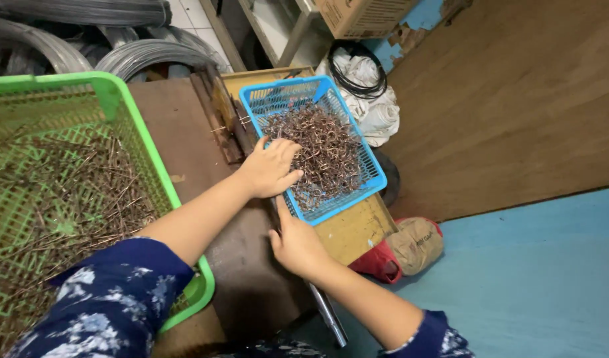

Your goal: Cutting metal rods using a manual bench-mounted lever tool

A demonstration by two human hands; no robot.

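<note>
Wire hooks (324,149) fill the blue basket (376,174) on the surface. Left hand (270,167) rests spread on them; right hand (298,244) curls near the basket's edge. Best to scoop slowly, fingers flat.

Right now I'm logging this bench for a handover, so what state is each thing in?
Blue basket: tilted on the yellow board, heaped with bent copper-coloured wire pieces.
Green basket: part-filled with straight rods.
Left hand: palm down, resting on the wire pieces at the blue basket's edge.
Right hand: closed over a metal bar below the basket.
Wire coils: wound, stacked behind.
Cardboard box: closed.
</note>
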